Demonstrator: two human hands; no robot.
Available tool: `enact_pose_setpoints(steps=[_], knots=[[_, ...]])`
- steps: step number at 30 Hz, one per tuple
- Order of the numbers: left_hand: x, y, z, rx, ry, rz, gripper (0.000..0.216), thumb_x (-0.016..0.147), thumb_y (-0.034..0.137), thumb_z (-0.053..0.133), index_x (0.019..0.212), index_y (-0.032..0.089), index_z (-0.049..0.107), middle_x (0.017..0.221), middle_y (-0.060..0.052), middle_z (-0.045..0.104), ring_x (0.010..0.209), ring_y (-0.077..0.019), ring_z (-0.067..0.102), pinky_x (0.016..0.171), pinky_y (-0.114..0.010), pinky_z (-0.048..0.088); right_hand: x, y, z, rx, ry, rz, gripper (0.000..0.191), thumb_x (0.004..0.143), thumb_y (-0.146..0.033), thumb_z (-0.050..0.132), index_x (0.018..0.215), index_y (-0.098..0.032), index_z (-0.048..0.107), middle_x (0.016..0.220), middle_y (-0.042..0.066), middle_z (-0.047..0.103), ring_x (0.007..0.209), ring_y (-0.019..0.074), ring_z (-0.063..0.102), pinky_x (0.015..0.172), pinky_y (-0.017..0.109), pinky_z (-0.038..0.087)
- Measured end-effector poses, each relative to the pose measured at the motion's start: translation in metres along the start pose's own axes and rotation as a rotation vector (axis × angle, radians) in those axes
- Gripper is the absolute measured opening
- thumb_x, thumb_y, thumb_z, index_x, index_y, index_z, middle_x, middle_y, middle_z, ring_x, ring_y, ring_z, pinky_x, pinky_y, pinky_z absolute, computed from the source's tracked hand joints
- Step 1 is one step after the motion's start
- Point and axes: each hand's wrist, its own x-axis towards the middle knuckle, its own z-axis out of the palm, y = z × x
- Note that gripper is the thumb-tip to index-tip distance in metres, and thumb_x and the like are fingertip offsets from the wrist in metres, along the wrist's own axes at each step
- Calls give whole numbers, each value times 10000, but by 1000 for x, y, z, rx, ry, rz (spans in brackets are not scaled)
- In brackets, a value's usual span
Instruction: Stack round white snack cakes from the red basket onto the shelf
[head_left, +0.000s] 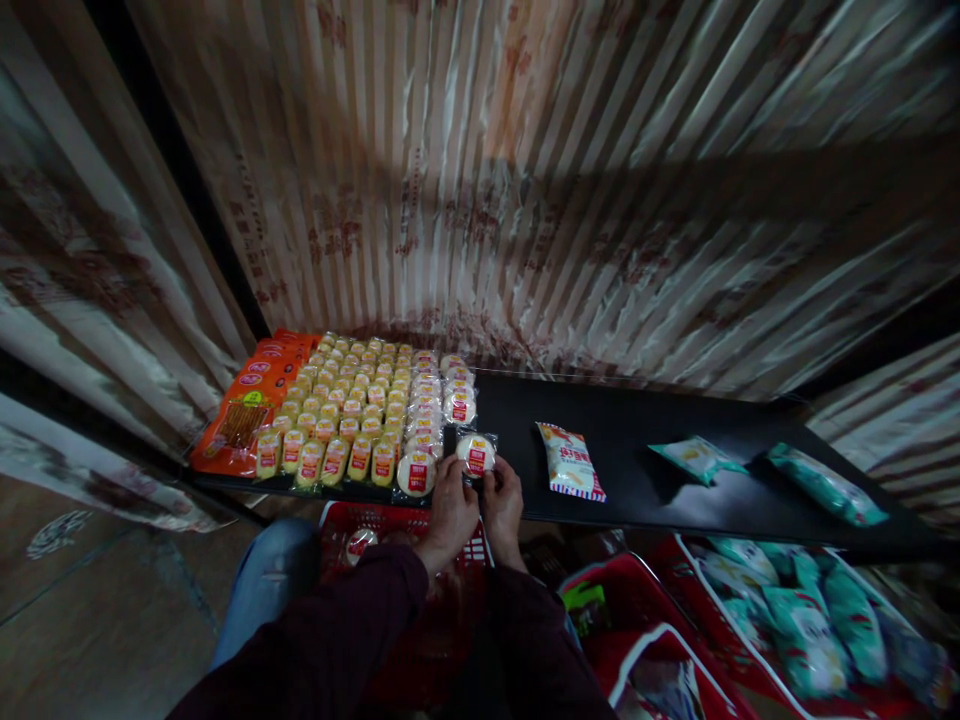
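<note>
Between my left hand (454, 505) and my right hand (502, 505) is a round white packaged cake (475, 456) with a red label, its wrapper pinched at both sides. Both hands are closed on it, just over the front edge of the black shelf (517, 410). To its left runs a column of matching round packaged cakes (416, 472). Behind it, a shorter column of the same cakes (459, 404) stands at the back. Further left are rows of small yellow packaged cakes (360, 455).
Orange snack bags (244, 410) lie at the shelf's left end. To the right are a white-and-red snack bag (570, 462) and two teal bags (697, 458). Below stand red baskets (409, 650), one holding a round cake (361, 544), another several teal bags (810, 630). A striped curtain hangs behind.
</note>
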Motion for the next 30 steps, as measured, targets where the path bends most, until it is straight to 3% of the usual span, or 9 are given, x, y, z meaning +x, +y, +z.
enact_pose_setpoints(steps=[6, 16, 24, 30], knots=[[17, 6, 7, 20, -2, 3, 495, 712, -14, 456, 1171, 130, 572, 1332, -159, 550, 1310, -244, 472, 1168, -432, 321, 20, 0, 11, -4, 12, -31, 426, 769, -408, 453, 1012, -145, 682, 1008, 143, 695, 948, 270, 594, 874, 412, 470], [33, 0, 24, -5, -22, -62, 563, 738, 65, 479, 1299, 116, 491, 1451, -185, 455, 1417, -274, 351, 1204, -477, 221, 39, 8, 23, 28, -19, -13, 529, 743, -465, 440, 1049, -106, 679, 1022, 172, 684, 942, 285, 600, 877, 447, 472], [41, -2, 31, -47, -13, -116, 554, 787, 132, 478, 1340, 100, 454, 1488, -202, 407, 1450, -270, 294, 1203, -440, 232, 47, 10, 30, 52, -29, -25, 511, 733, -466, 466, 1049, -121, 672, 1017, 160, 682, 942, 278, 591, 883, 443, 471], [46, 1, 38, -29, 45, -153, 529, 862, 226, 475, 1367, 77, 427, 1507, -236, 376, 1459, -301, 272, 1200, -495, 211, 56, 10, 34, 46, -70, -23, 533, 714, -465, 474, 1082, -128, 660, 1043, 154, 677, 932, 265, 590, 869, 428, 479]])
